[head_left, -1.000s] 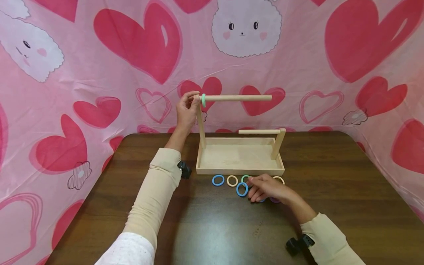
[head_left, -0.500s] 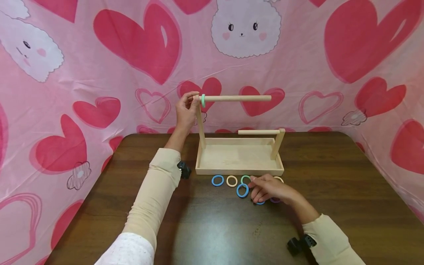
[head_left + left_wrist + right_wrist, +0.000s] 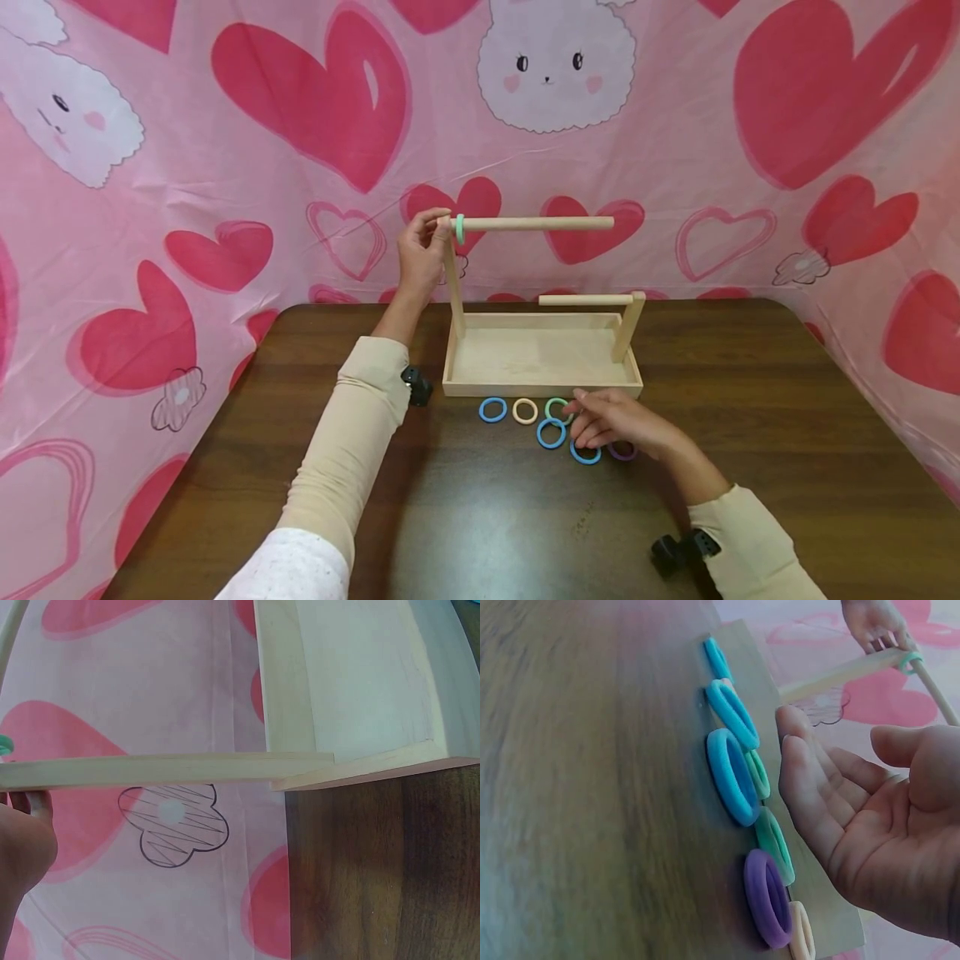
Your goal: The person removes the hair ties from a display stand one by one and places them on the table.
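My left hand (image 3: 422,250) grips the top of the taller post (image 3: 454,287) on a wooden stand, thumb in front and fingers behind. A mint-green ring (image 3: 460,233) hangs on the long upper rod (image 3: 540,223), right beside that hand. Over a group of loose rings, my right hand (image 3: 618,421) hovers with relaxed fingers and holds nothing. Near its fingertips lie a blue ring (image 3: 586,462), another blue ring (image 3: 551,447) and a green ring (image 3: 557,400). Below the palm, a purple ring (image 3: 755,892), a second green ring (image 3: 767,836) and a cream ring (image 3: 796,930) show in the right wrist view.
The stand's shallow wooden tray (image 3: 543,389) sits toward the back of the dark table (image 3: 360,517). A shorter rod (image 3: 585,300) points left from its right post. A third blue ring (image 3: 492,421) and a cream ring (image 3: 516,412) lie left along the tray's front.
My right hand has drawn slightly right, uncovering the nearest blue ring and part of the purple one. The middle blue ring has shifted slightly toward me. My left hand stays on the post.
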`<state>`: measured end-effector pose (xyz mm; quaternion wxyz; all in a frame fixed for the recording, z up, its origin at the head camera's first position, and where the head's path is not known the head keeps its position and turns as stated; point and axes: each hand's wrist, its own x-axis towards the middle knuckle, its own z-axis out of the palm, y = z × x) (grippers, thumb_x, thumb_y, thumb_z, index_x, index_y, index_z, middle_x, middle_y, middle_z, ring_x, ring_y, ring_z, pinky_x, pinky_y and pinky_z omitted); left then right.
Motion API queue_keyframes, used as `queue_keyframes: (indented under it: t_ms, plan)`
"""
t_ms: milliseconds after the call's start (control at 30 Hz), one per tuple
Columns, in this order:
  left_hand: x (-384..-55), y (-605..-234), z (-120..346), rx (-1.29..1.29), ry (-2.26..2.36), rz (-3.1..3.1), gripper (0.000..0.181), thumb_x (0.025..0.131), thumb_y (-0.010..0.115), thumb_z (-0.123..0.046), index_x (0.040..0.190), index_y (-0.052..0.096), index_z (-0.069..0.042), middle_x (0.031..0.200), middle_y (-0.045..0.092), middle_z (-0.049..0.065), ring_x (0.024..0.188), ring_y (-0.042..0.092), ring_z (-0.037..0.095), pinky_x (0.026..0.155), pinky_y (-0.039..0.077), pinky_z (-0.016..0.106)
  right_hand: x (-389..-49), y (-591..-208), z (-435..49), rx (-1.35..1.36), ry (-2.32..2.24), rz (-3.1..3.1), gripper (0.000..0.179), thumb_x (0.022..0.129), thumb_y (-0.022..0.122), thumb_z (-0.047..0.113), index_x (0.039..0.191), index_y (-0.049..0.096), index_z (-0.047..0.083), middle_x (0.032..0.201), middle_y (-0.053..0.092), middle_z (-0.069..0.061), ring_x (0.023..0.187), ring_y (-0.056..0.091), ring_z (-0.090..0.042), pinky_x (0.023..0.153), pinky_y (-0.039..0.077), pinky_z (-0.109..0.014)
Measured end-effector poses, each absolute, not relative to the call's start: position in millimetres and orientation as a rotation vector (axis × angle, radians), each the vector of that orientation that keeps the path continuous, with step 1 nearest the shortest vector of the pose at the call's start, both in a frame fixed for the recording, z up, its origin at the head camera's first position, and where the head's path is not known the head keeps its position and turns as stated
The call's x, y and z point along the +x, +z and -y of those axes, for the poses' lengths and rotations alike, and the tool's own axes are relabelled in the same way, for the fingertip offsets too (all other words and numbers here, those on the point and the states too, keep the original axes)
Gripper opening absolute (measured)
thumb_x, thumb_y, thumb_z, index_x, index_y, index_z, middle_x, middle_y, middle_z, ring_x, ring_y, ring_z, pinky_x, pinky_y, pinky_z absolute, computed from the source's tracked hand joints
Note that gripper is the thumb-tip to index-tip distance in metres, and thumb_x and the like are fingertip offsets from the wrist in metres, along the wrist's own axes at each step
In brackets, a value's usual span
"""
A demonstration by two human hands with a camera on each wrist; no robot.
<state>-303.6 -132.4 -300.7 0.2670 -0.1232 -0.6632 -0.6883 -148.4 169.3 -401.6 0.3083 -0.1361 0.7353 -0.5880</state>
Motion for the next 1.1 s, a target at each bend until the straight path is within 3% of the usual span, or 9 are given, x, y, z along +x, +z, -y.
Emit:
queue_keyframes:
  t_ms: [367, 500, 767, 1100]
  plan:
    - [-303, -300, 132, -0.328, -1.880, 1.781, 0.025, 0.099, 0.061, -0.003, 0.119, 0.063, 0.011, 0.087, 0.063, -0.015, 0.083, 0.059, 0.003, 0.078, 0.051, 0.019, -154, -397, -172, -0.342, -1.732, -1.863, 0.066, 0.112, 0.032, 0.036, 0.138, 0.037, -0.023, 0.089, 0.072, 0.007, 0.081, 0.072, -0.004, 0.077, 0.060, -0.021]
    - [-303, -300, 131, -0.333, -1.878, 1.771, 0.024, 0.099, 0.061, -0.001, 0.119, 0.063, 0.011, 0.085, 0.064, -0.015, 0.081, 0.060, 0.001, 0.075, 0.050, 0.018, -156, -395, -173, -0.367, -1.797, -1.844, 0.058, 0.112, 0.034, 0.037, 0.135, 0.046, -0.015, 0.093, 0.073, 0.008, 0.084, 0.072, -0.005, 0.079, 0.060, -0.024]
    - [-302, -299, 130, -0.333, -1.878, 1.774, 0.024, 0.099, 0.061, -0.001, 0.119, 0.063, 0.011, 0.085, 0.063, -0.015, 0.081, 0.060, 0.001, 0.076, 0.050, 0.018, -159, -388, -171, -0.383, -1.914, -1.864, 0.033, 0.111, 0.037, 0.034, 0.121, 0.062, 0.014, 0.093, 0.073, 0.010, 0.084, 0.071, -0.006, 0.079, 0.060, -0.025]
    - [-302, -299, 129, -0.332, -1.869, 1.774, 0.024, 0.099, 0.061, -0.001, 0.119, 0.063, 0.011, 0.087, 0.064, -0.012, 0.080, 0.060, 0.001, 0.075, 0.051, 0.018, -161, -378, -163, -0.336, -2.042, -1.921, 0.028, 0.111, 0.041, 0.028, 0.108, 0.068, 0.024, 0.087, 0.071, 0.013, 0.077, 0.070, -0.002, 0.074, 0.058, -0.020]
